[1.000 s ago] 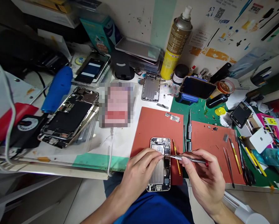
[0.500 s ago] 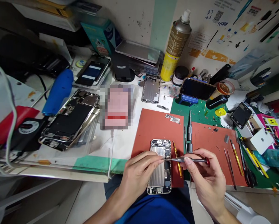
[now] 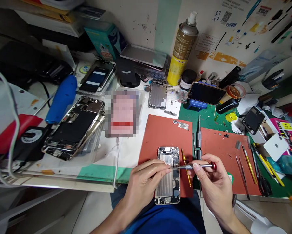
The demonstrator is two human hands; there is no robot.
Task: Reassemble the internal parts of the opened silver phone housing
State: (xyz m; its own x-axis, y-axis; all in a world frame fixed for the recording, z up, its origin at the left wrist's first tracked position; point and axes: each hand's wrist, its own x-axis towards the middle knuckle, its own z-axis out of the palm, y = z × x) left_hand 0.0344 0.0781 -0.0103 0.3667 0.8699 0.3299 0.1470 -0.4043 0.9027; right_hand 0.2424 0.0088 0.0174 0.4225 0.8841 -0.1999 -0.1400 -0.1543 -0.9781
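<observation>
1. from my remote seat, i see the opened phone with a silver metal frame (image 3: 164,191) at lower centre, partly on the red-brown flat mat (image 3: 165,133).
2. my right hand (image 3: 215,183) is clamped on a slim silver-grey metal screwdriver with a red end cap (image 3: 190,166), held across the phone.
3. my left hand (image 3: 146,178) has its fingertips pinched together at the screwdriver's tip; i cannot tell what they grip.
4. a slender gold-coloured metal screwdriver (image 3: 184,158) lies just right of the phone.
</observation>
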